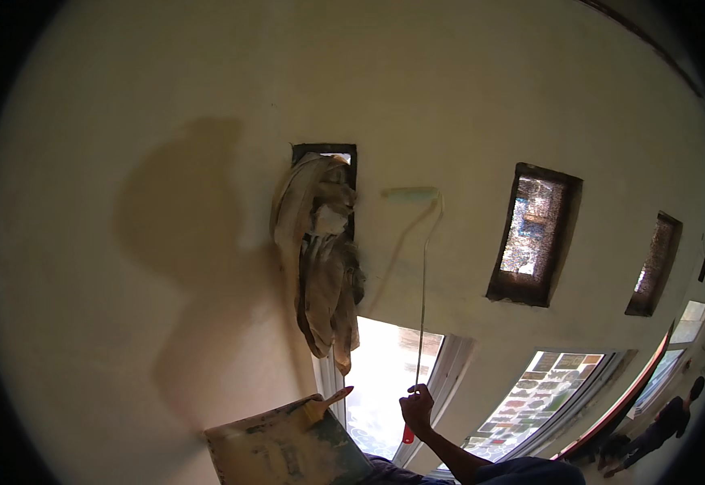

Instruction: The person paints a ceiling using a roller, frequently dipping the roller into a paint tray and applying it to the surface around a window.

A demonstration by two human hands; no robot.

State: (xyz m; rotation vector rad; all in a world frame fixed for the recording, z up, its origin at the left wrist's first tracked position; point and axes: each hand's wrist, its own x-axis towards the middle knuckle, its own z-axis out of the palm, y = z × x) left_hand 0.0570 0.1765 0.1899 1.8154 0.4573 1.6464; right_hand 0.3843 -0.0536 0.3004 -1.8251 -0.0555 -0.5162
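My right hand (418, 410) is closed around the handle of a long, thin-framed paint roller (425, 299); the handle's red end sticks out below my fist. The roller's pale, greenish sleeve is up at the cream wall (441, 121), between two small openings. At the lower left is a paint-smeared, box-like container or board (288, 449), whose kind I cannot make out fully. A paintbrush (326, 404) with a red-tipped handle lies across its upper corner. My left hand is not in the picture.
Dirty brown cloth (320, 259) hangs from a small dark-framed opening left of the roller. A similar opening (535, 230) is to the right. Bright windows (389, 380) sit below. At far right stands another person (666, 424). Shadows fall on the left wall.
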